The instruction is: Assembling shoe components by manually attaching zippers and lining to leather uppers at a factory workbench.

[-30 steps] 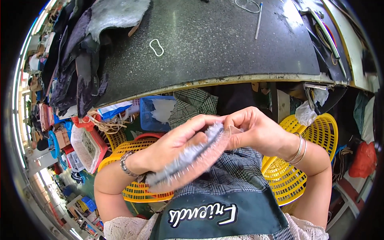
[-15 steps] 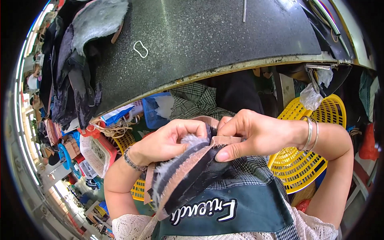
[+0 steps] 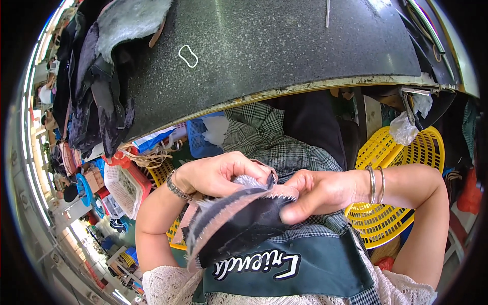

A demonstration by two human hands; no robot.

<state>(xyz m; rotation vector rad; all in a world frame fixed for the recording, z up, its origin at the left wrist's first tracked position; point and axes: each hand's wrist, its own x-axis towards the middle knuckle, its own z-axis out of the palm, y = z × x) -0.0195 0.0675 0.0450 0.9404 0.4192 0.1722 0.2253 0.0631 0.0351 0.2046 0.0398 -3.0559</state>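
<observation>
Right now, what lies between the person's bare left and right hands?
Head view: a black piece with grey fur and pinkish, zigzag-edged trim, held by the left hand and the right hand.

Cream lace sleeves (image 3: 161, 285), silver bangles (image 3: 372, 184)

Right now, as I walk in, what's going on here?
Someone in a green apron is handling a black, furry-sided piece with tan edging. The left hand pinches its fuzzy side; the right hand grips it by the edging. Beyond, a white loop lies on the dark table.
</observation>
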